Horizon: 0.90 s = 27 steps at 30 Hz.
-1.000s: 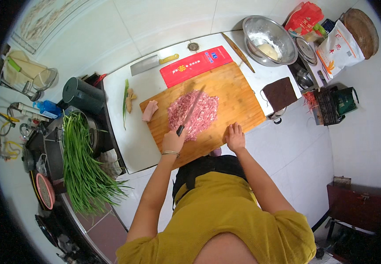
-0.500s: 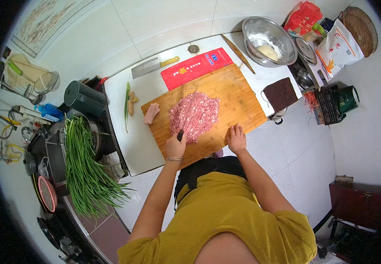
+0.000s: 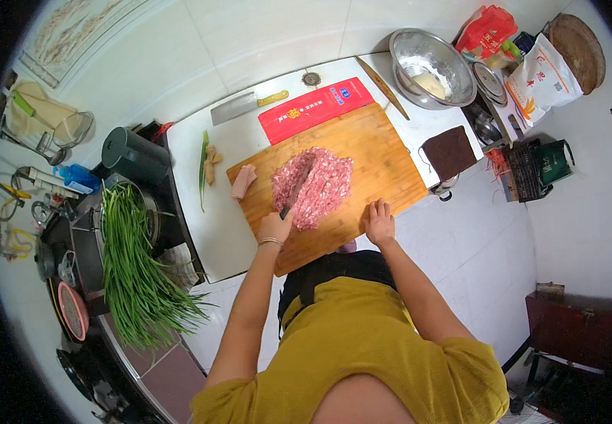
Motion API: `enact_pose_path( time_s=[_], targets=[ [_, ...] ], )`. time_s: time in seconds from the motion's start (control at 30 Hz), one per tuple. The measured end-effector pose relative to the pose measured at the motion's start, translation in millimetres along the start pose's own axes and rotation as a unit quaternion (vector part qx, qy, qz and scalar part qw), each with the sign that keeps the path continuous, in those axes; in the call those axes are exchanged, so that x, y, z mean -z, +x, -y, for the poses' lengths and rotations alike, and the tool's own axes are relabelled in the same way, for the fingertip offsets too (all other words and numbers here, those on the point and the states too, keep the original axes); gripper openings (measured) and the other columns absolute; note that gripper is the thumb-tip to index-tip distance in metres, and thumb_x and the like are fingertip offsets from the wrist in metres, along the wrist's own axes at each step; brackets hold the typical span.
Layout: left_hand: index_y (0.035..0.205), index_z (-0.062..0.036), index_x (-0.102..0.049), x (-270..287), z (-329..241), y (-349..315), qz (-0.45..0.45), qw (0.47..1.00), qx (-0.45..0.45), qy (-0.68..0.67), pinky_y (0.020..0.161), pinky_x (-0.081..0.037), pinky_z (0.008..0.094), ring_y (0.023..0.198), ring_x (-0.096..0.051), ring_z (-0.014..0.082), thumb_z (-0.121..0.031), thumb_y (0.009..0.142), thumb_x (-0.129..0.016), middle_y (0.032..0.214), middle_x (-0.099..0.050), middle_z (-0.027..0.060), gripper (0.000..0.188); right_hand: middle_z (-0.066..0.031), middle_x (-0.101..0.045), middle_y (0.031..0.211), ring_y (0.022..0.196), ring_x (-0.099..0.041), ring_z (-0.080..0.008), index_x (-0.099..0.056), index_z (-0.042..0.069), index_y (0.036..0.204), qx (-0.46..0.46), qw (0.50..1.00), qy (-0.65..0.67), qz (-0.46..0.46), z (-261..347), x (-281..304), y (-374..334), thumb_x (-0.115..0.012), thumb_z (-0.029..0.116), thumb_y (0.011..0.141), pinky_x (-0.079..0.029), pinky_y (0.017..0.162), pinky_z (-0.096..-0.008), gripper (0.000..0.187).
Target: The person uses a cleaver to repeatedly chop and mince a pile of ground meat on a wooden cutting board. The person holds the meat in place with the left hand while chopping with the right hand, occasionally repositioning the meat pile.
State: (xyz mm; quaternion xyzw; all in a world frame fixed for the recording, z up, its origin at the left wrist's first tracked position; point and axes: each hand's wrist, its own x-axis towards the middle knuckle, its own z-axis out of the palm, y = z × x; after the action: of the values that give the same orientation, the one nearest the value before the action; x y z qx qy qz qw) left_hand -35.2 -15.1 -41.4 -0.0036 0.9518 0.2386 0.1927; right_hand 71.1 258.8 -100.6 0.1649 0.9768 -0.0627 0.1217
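My left hand (image 3: 275, 225) grips the black handle of a kitchen knife (image 3: 302, 182). The blade stands in the left part of a flattened heap of minced meat (image 3: 328, 185). Under the meat lies a wooden cutting board (image 3: 383, 159). My right hand (image 3: 380, 223) rests on the board's near right part, fingers stretched out, holding nothing. A pale pink block of meat (image 3: 243, 181) sits at the board's left edge. Left of the board are a green onion (image 3: 204, 169) and a piece of ginger (image 3: 212, 164).
Behind the board lie a cleaver (image 3: 239, 109), a red packet (image 3: 313, 111) and a flat wooden stick (image 3: 383, 88). A steel bowl (image 3: 399, 74) with dough stands at the back right, beside a white bag (image 3: 545, 78). Long green chives (image 3: 129, 272) lie at left by a dark green canister (image 3: 132, 157).
My left hand has shifted slightly left and down with the knife. The blade has moved left within the minced meat and now shows more clearly. My right hand stays put.
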Motion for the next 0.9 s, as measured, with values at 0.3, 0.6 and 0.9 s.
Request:
enact_pose_path(
  time_s=[0.3,0.6,0.9],
  targets=[
    [0.081,0.0034,-0.062,-25,0,7,-0.027,1.0,0.001,0.006,0.067,-0.047,0.0441,0.071,-0.06,0.0379,-0.051,0.078,-0.049,0.071,-0.06,0.0243,0.057,-0.019,-0.024,0.136,0.124,-0.026,-0.0345,-0.032,0.004,0.128,0.004,1.0,0.0,-0.015,5,-4,-2,-0.051,0.031,0.079,-0.031,0.095,-0.0451,0.06],
    [0.078,0.0032,-0.062,7,-45,17,-0.025,0.998,0.004,-0.049,0.068,-0.047,0.043,0.076,-0.06,0.0378,-0.05,0.077,-0.052,0.078,-0.06,0.0247,0.054,-0.017,-0.021,0.139,0.126,-0.023,-0.0328,-0.03,0.006,0.131,-0.002,1.0,-0.001,0.0,-2,-4,-1,-0.048,0.032,0.08,-0.027,0.098,-0.0443,0.06],
    [0.079,0.0052,-0.061,29,-73,31,-0.072,0.981,-0.109,-0.143,0.066,-0.047,0.0423,0.072,-0.06,0.0379,-0.047,0.081,-0.046,0.069,-0.057,0.0278,0.054,-0.0179,-0.023,0.137,0.126,-0.023,-0.0341,-0.032,0.006,0.129,0.009,1.0,0.013,-0.017,-6,-6,-1,-0.052,0.031,0.079,-0.031,0.096,-0.0462,0.059]
  ],
)
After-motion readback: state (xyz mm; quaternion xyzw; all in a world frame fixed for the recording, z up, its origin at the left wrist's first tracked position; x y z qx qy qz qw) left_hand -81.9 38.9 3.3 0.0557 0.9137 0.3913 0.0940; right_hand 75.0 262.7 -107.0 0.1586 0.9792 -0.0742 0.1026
